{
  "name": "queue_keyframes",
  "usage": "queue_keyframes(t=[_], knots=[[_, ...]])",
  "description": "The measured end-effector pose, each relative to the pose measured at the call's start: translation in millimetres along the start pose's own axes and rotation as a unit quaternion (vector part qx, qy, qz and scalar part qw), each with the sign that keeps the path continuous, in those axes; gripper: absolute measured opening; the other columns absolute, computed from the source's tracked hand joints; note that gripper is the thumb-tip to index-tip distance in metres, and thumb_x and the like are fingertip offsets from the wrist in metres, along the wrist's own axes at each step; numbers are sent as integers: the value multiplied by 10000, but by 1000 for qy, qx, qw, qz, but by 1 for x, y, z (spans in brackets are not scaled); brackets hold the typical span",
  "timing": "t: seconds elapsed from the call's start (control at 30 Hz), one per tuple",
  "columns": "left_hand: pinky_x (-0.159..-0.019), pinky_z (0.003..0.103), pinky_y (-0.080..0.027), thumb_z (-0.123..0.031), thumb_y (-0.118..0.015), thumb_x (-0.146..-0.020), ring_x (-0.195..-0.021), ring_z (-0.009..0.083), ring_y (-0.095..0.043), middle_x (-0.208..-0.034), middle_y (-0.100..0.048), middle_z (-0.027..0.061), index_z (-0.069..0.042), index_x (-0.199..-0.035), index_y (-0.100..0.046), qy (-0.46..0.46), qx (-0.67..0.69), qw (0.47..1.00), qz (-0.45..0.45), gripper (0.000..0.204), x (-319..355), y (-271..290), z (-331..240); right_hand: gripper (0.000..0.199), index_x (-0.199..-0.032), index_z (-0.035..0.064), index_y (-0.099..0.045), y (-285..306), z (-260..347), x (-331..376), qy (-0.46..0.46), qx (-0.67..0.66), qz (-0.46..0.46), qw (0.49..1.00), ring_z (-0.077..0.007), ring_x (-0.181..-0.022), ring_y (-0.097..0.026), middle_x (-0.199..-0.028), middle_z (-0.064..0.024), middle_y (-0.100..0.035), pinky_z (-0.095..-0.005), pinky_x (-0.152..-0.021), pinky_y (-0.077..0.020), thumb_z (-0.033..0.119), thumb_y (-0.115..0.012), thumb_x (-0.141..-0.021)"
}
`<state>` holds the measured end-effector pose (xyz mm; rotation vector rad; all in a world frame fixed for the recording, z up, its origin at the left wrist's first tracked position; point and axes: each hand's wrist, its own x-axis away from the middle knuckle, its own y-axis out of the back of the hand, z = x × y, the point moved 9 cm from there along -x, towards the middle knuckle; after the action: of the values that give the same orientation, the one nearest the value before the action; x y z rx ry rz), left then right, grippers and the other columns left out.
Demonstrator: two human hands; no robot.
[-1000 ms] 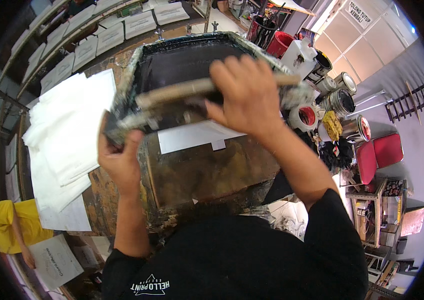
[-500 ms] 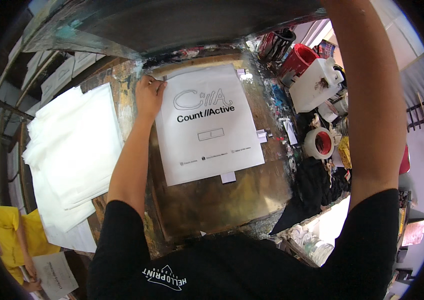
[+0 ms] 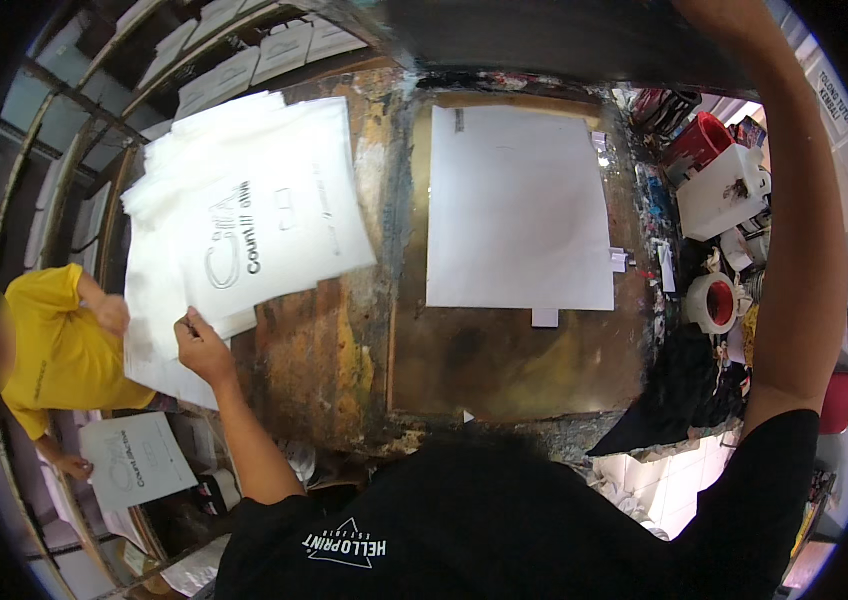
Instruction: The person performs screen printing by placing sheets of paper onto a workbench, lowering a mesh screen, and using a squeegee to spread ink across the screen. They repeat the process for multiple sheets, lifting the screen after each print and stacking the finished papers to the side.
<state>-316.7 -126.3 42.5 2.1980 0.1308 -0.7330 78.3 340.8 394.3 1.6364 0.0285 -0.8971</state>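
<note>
My left hand (image 3: pixel 198 345) pinches the lower edge of a printed sheet (image 3: pixel 269 235), white with dark lettering, held over a pile of white sheets (image 3: pixel 166 290) at the left of the table. A blank white sheet (image 3: pixel 519 210) lies flat on the stained printing bed (image 3: pixel 504 360). My right arm (image 3: pixel 804 250) reaches up along the right side to the raised dark screen frame (image 3: pixel 564 40) at the top. The right hand itself is beyond the picture's edge.
A person in a yellow shirt (image 3: pixel 54 340) stands at the left and holds another printed sheet (image 3: pixel 134 462). Rack shelves (image 3: pixel 194 60) with sheets run along the upper left. A red tub (image 3: pixel 699 140), a white container (image 3: pixel 724 190) and a red-centred roll (image 3: pixel 714 302) crowd the right.
The screen, down under my right hand a second ago, has swung up. My left hand took the printed sheet off the bed and carried it left; a blank sheet now lies there.
</note>
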Motion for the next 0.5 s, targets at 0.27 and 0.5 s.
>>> queue_keyframes(t=[0.27,0.5], knots=[[-1318,629,-55,-690,-628,-980,-1614,389,-267,-1736,-336,155,-152,-1670,-390,-313,-26,940,134,907,32,-61,-112,548,-1070,-5,-709,0,1,10,-76,21,16,997,-345,-1016,-715,-1057,-214,-750,-468,-945,-542,473,-444,-1105],[-1310,634,-109,-941,-631,-743,-1621,479,-192,-1747,-282,219,-75,-1653,-401,-452,-6,786,420,1277,184,-157,-297,617,-941,21,-689,-4,-3,9,-73,-11,55,996,-251,-834,-658,-888,-166,-700,-418,-795,-542,531,-396,-1124]])
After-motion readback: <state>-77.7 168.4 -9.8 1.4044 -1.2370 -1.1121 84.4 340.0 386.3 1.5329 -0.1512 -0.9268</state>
